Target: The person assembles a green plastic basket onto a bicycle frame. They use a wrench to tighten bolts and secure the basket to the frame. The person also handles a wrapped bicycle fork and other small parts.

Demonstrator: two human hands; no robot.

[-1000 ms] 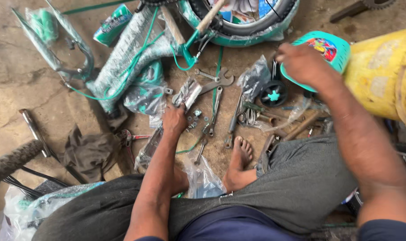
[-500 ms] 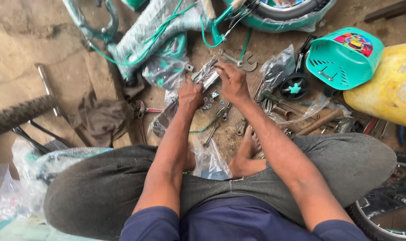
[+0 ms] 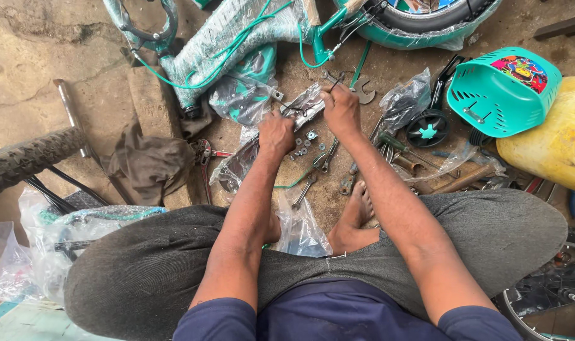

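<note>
1. Both hands are down on the same thing: a long shiny metal part in a clear plastic bag (image 3: 300, 113), lying slantwise on the dirt floor between them.
2. The left hand (image 3: 275, 134) has its fingers curled shut over the lower end of the bagged part, so the piece runs out from under the knuckles and up toward the other hand.
3. The right hand (image 3: 342, 108) grips the upper end, fingers closed over the plastic, with the part coming out on the thumb side. Can't tell how tight the pinch is, the fingertips are tucked under.
4. Just below the fingers of both hands there's a scatter of small nuts and washers (image 3: 305, 144), and a couple of spanners (image 3: 325, 156) a bit nearer the person's bare foot (image 3: 358, 211).
5. Just past the right fingertips sits an open-ended wrench (image 3: 363, 89).
6. Well off to the right of the right hand: a teal plastic basket (image 3: 499, 95) and a small black wheel (image 3: 428, 128).
7. Beyond the left fingers lies the wrapped teal bike frame (image 3: 227, 41). A brown rag (image 3: 150, 158) is further left.
</note>
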